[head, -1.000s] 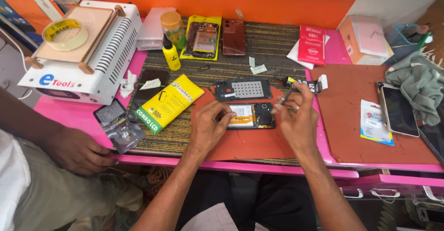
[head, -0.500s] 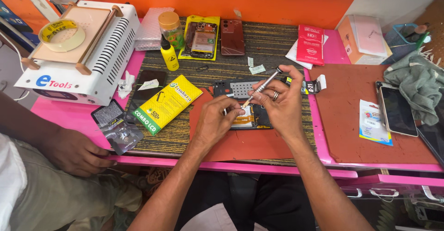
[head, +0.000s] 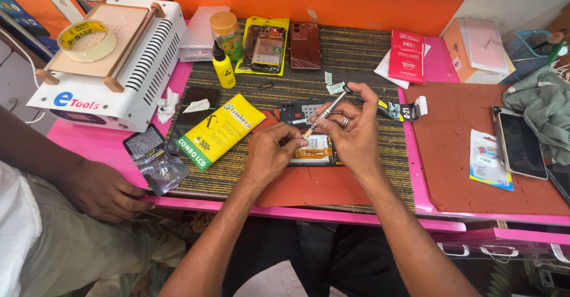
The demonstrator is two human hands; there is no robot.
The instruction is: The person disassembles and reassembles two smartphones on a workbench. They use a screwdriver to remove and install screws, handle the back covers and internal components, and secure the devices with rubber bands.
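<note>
Pink worktop (head: 107,145), striped mat on it, white machine (head: 107,59) far left. Co-worker's hand (head: 101,190) rested at worktop edge by a grey pouch (head: 155,159). Yellow box (head: 219,130) left of centre. Opened phone (head: 314,151) lay flat mid-mat, long axis left-right, insides up. Left hand (head: 274,151) pinched narrow at phone's left end, apparently steadying it. Right hand (head: 353,133) closed on screwdriver (head: 325,113). Driver ran diagonal, cap up-right, tip down-left onto phone's upper edge. Looked like screw work on the board. Next move likely called for tip seated square, phone kept pinned.
</note>
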